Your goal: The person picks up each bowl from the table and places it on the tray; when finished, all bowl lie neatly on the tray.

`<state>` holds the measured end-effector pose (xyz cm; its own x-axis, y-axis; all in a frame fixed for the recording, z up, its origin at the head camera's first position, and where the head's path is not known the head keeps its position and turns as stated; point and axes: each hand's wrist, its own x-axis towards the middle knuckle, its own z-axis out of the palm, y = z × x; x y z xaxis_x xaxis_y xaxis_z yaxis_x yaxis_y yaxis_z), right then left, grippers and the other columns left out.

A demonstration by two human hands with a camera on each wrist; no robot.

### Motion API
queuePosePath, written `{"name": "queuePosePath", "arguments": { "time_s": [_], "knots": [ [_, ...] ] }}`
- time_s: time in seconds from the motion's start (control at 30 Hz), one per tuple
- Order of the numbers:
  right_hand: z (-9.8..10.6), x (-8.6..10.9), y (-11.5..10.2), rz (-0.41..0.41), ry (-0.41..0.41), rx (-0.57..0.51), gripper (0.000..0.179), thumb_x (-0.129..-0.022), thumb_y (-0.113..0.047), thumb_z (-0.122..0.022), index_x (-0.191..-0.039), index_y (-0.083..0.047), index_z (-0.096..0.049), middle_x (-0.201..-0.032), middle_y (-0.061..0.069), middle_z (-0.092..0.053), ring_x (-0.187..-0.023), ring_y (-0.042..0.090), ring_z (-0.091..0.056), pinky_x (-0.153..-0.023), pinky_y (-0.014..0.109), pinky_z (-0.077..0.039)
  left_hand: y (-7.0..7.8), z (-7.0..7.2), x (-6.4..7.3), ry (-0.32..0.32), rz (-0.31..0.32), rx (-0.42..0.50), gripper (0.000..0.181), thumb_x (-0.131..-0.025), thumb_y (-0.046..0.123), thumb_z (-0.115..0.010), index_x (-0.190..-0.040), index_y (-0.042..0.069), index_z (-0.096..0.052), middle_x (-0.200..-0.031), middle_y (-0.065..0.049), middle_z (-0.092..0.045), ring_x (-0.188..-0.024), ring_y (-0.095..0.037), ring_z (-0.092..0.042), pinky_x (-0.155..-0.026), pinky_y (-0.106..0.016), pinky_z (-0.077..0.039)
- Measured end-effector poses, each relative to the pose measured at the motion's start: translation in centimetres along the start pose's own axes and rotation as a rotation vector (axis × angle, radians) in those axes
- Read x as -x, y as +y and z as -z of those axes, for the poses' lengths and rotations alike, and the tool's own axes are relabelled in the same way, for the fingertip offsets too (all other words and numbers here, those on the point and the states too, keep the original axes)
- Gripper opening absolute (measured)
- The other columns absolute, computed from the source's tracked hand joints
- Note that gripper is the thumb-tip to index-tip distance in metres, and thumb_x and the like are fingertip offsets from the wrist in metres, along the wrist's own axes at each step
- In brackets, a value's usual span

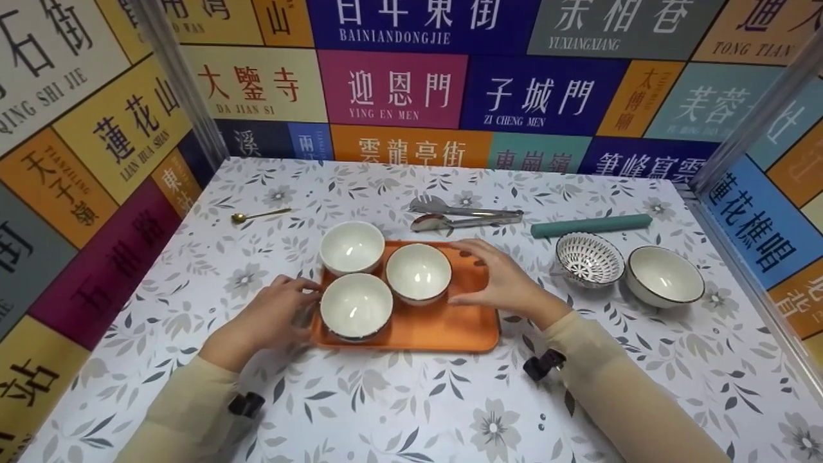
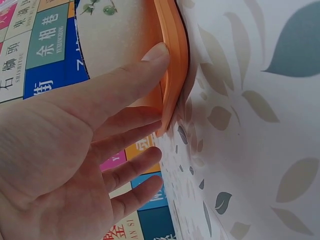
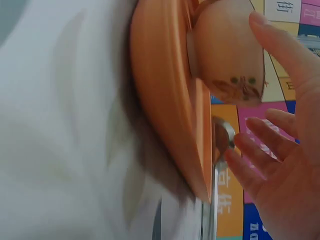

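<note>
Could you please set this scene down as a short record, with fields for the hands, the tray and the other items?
Tray: orange, lying on a floral tabletop
On tray: rear-left bowl, front-left bowl, right bowl, all pale inside
Left hand: at the tray's left edge, firm grip unclear
Right hand: open, beside the right bowl, not gripping it
Behind tray: metal tongs
Rear left: gold spoon
Rear right: green rod
Right of tray: patterned bowl, dark-rimmed bowl

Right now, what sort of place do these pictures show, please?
Probably a tabletop recording booth: place-name panels stand behind and beside a floral-print table, and wrist cameras are being worn.
</note>
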<state>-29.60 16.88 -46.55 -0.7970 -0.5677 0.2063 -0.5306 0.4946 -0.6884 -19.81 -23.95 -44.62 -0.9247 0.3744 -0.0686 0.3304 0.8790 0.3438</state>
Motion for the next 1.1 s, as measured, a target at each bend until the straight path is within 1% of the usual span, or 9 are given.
{"name": "queuePosePath", "arguments": {
  "time_s": [0.07,0.2,0.3,0.43,0.57,0.63,0.9,1.03,1.1],
  "knots": [
    [1.2,0.9,0.6,-0.005,0.028,0.012,0.085,-0.073,-0.032,-0.095,-0.148,-0.017,-0.056,-0.146,0.0,-0.057,-0.127,0.032,-0.059,-0.106,0.051,-0.051,0.0,0.1,0.0,0.0,-0.003,0.002,0.067,-0.073,0.022,-0.091,-0.133,0.002,-0.069,-0.145,-0.011,-0.059,-0.131,-0.036,-0.049,-0.108,-0.058,-0.043],
    [3.9,2.8,1.9,-0.017,0.122,0.043,0.063,-0.078,-0.027,-0.092,-0.135,-0.017,-0.067,-0.137,0.001,-0.064,-0.121,0.027,-0.063,-0.103,0.049,-0.053,0.0,0.1,0.2,0.003,-0.007,0.008,0.065,-0.073,0.021,-0.091,-0.132,0.002,-0.07,-0.145,-0.011,-0.06,-0.13,-0.036,-0.049,-0.107,-0.058,-0.044],
    [6.0,3.9,2.8,-0.033,0.196,0.076,0.058,-0.078,-0.028,-0.091,-0.131,-0.018,-0.07,-0.137,0.001,-0.064,-0.122,0.025,-0.061,-0.103,0.048,-0.053,-0.1,0.0,0.3,0.016,-0.025,-0.002,0.064,-0.073,0.022,-0.091,-0.13,0.002,-0.071,-0.143,-0.012,-0.061,-0.129,-0.037,-0.05,-0.104,-0.059,-0.044],
    [8.8,5.1,4.2,-0.101,0.23,0.177,0.069,-0.076,-0.035,-0.092,-0.137,-0.016,-0.066,-0.146,0.004,-0.058,-0.131,0.031,-0.055,-0.108,0.056,-0.046,-0.1,-0.2,0.3,0.021,-0.035,-0.009,0.064,-0.073,0.024,-0.092,-0.129,0.003,-0.071,-0.142,-0.013,-0.061,-0.128,-0.038,-0.05,-0.103,-0.059,-0.044],
    [11.4,6.6,5.7,-0.184,0.213,0.282,0.084,-0.073,-0.042,-0.093,-0.144,-0.013,-0.059,-0.153,0.008,-0.051,-0.142,0.04,-0.044,-0.115,0.065,-0.034,0.0,-0.1,0.1,0.007,-0.018,0.004,0.066,-0.073,0.025,-0.093,-0.131,0.003,-0.07,-0.144,-0.012,-0.06,-0.131,-0.037,-0.048,-0.106,-0.059,-0.043],
    [12.2,7.3,6.4,-0.21,0.209,0.299,0.09,-0.071,-0.043,-0.095,-0.146,-0.01,-0.057,-0.154,0.011,-0.049,-0.144,0.043,-0.04,-0.117,0.067,-0.03,0.0,0.0,0.1,0.002,-0.011,0.005,0.066,-0.073,0.024,-0.092,-0.131,0.003,-0.07,-0.144,-0.011,-0.06,-0.131,-0.036,-0.048,-0.107,-0.059,-0.043],
    [14.5,9.8,8.5,-0.285,0.189,0.319,0.104,-0.065,-0.044,-0.098,-0.149,-0.004,-0.051,-0.156,0.02,-0.041,-0.145,0.048,-0.034,-0.116,0.071,-0.026,0.1,0.3,-0.1,-0.003,-0.012,-0.002,0.065,-0.073,0.021,-0.092,-0.131,0.001,-0.07,-0.144,-0.011,-0.06,-0.13,-0.036,-0.048,-0.105,-0.056,-0.045],
    [15.3,10.5,9.1,-0.303,0.167,0.37,0.11,-0.064,-0.048,-0.097,-0.151,-0.002,-0.048,-0.156,0.023,-0.039,-0.142,0.052,-0.035,-0.114,0.074,-0.024,0.1,0.1,-0.1,0.005,-0.021,-0.015,0.063,-0.073,0.021,-0.091,-0.13,0.002,-0.071,-0.143,-0.012,-0.06,-0.13,-0.037,-0.049,-0.105,-0.056,-0.046],
    [15.5,10.7,9.4,-0.311,0.153,0.391,0.113,-0.064,-0.051,-0.096,-0.152,-0.003,-0.046,-0.156,0.024,-0.039,-0.141,0.053,-0.035,-0.114,0.075,-0.02,0.2,0.1,-0.1,0.01,-0.028,-0.026,0.063,-0.073,0.021,-0.091,-0.13,0.002,-0.071,-0.143,-0.012,-0.061,-0.129,-0.038,-0.05,-0.105,-0.056,-0.046]
  ]
}}
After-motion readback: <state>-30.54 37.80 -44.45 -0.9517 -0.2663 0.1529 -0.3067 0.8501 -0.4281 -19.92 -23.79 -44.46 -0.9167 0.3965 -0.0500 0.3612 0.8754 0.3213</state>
